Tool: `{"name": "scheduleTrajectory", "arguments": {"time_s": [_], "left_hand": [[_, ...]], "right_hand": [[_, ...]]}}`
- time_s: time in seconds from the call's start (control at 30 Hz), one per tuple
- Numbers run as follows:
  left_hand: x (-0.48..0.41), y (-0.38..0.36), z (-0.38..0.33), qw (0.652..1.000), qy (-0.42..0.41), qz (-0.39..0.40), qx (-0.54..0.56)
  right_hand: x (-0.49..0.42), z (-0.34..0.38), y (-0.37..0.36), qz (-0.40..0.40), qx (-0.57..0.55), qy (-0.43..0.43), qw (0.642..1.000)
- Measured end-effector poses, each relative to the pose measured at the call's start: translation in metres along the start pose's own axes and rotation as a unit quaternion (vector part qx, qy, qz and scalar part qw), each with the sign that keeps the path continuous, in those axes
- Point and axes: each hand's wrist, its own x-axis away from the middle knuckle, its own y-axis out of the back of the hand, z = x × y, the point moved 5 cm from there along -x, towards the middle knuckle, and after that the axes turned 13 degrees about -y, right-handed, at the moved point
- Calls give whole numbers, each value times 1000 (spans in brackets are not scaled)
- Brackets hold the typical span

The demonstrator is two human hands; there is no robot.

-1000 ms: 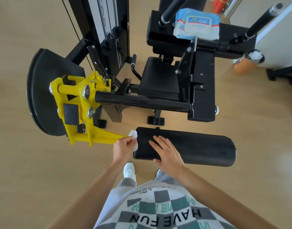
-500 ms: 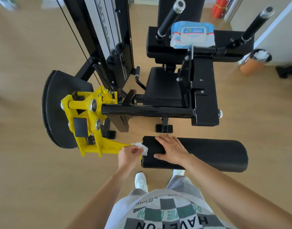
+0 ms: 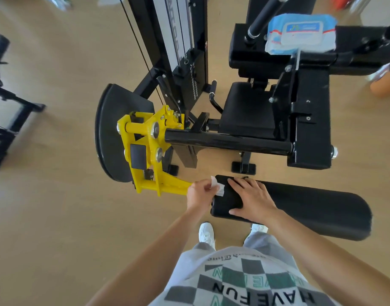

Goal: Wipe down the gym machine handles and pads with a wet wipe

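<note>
A long black roller pad of the leg machine lies across in front of me. My left hand pinches a crumpled white wet wipe against the pad's left end face. On top of the pad near that end rests my right hand, fingers spread flat and the thumb down its near side. A blue pack of wipes sits on the machine's upper pad. Two black handles stick up beside the pack, the left handle in full view.
A yellow lever bracket and a black cam plate stand left of the pad. The black seat and weight stack are behind. Other black equipment is at far left, an orange bin at right. Wooden floor lies around.
The view has shifted so the machine sits further right and lower. My left hand stays at the pad's left end, with the wipe shifting a little against it. My right hand stays on top.
</note>
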Motion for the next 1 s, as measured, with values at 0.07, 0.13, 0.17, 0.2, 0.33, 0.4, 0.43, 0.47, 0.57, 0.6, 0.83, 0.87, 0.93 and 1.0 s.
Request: {"name": "scheduleTrajectory", "arguments": {"time_s": [0.07, 0.13, 0.17, 0.2, 0.33, 0.4, 0.43, 0.47, 0.57, 0.6, 0.83, 0.87, 0.93, 1.0], "left_hand": [[-2, 2, 1, 1000, 0, -5, -13], [-3, 6, 2, 1000, 2, -7, -18], [-3, 7, 2, 1000, 4, -5, -19], [-2, 9, 1, 1000, 5, -2, -26], [7, 12, 7, 998, 3, 25, -59], [12, 13, 12, 997, 1, 37, -67], [14, 13, 15, 997, -1, 43, -69], [15, 14, 17, 996, -3, 48, -69], [14, 14, 17, 998, 2, 38, -48], [12, 12, 17, 999, 10, 25, -34], [-12, 4, 1, 1000, 19, -11, -10], [-12, 5, 2, 1000, 19, 1, -12], [-10, 8, 5, 999, 18, 25, -20], [-5, 11, 6, 998, 13, 47, -36]], "right_hand": [[-4, -1, 0, 9, 6, 3, 1000], [-7, -2, 1, 17, 6, 4, 1000], [-9, -2, 2, 22, 5, 5, 1000], [-10, -3, 3, 28, 4, 7, 1000], [-22, -9, 6, 73, -33, 14, 997], [-26, -12, 9, 87, -63, 13, 994], [-26, -12, 10, 84, -75, 10, 994], [-24, -12, 11, 70, -79, 6, 994], [-7, -7, 14, -4, -71, 10, 997], [-1, -6, 12, -18, -70, 11, 997], [1, -10, 1, -11, -35, 19, 999], [-1, -12, 3, -3, -34, 18, 999], [-6, -13, 6, 21, -46, 18, 999], [-11, -15, 9, 49, -63, 17, 997]]}}
